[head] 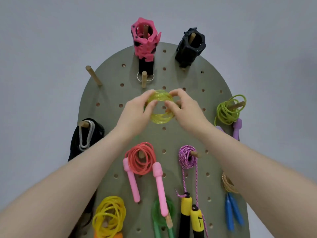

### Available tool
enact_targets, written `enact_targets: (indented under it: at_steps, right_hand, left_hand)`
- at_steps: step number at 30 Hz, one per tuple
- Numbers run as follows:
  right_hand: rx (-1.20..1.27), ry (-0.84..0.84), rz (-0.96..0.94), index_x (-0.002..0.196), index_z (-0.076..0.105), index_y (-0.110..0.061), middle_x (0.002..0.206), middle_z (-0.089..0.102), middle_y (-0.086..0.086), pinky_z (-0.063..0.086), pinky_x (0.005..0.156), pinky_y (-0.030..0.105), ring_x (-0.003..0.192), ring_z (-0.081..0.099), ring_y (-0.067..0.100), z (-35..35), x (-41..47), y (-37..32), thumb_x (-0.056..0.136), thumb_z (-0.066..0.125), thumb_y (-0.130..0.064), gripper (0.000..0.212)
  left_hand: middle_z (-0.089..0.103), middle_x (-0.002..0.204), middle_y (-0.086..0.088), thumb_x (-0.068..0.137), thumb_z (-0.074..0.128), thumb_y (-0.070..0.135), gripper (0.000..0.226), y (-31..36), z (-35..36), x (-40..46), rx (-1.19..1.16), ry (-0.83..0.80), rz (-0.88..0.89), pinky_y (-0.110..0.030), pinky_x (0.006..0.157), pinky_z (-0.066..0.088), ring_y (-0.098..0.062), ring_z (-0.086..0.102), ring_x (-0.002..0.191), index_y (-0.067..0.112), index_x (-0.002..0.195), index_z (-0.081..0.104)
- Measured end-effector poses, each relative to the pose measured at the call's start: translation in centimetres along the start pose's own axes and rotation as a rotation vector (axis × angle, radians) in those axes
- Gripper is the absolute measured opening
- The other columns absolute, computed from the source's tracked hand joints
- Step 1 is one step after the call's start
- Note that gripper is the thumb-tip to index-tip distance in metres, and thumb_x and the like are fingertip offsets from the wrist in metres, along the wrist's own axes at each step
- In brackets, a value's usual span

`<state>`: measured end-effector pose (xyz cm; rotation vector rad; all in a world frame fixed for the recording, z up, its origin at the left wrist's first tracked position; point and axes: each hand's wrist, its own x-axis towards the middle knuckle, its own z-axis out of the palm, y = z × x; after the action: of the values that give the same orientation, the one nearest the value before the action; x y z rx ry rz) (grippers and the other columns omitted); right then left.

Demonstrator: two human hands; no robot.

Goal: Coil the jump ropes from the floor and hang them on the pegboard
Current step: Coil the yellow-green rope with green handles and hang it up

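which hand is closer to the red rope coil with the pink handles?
Left. The left hand grips the yellow-green coil above the red coil, slightly left of it. The right hand grips the same coil's other side, farther up and right.

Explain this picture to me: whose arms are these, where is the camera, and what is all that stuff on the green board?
There is no machine here. A person wears a camera on the head, so you look forward along their two bare arms.

The board is a green pegboard on a wall, with wooden pegs stuck in its holes. Coiled jump ropes hang on the pegs: a red rope with pink handles, a purple braided rope, a lime rope and a yellow rope. Near the top sit a pink barbell collar and a black barbell collar.

The left hand and right hand pinch a small yellow glitter coil between their fingers, holding it in front of the board's middle.
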<state>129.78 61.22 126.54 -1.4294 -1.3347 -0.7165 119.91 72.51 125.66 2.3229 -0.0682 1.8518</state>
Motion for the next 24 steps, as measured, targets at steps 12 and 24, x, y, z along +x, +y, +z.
enact_targets:
  at_steps: [12, 24]
  right_hand:
    - [0.271, 0.090, -0.160, 0.100, 0.045, -0.022, 0.085, 0.056, -0.004, 0.040, 0.057, 0.023, 0.066, 0.053, 0.009, 3.1, 14.6, 0.1, 0.094, 0.051, -0.029, 0.011]
    - [-0.949, 0.150, -0.268, 0.138, 0.027, -0.007, 0.142, 0.035, 0.016, 0.037, 0.088, 0.039, 0.121, 0.040, 0.033, 9.1, 14.5, 5.9, 0.098, 0.028, -0.019, 0.042]
  left_hand:
    - [0.057, 0.131, -0.009, 0.098, 0.043, 0.025, 0.038, -4.3, -1.9, 11.8, 0.045, 0.183, -0.029, -0.034, 0.098, 0.042, -0.027, 0.052, 0.120, 0.026, 0.135, 0.049]
    - [0.030, 0.136, -0.013, 0.095, 0.034, 0.017, 0.051, -10.1, 4.8, 12.0, 0.666, 0.081, -0.355, -0.042, 0.101, 0.029, -0.033, 0.031, 0.125, 0.028, 0.144, 0.026]
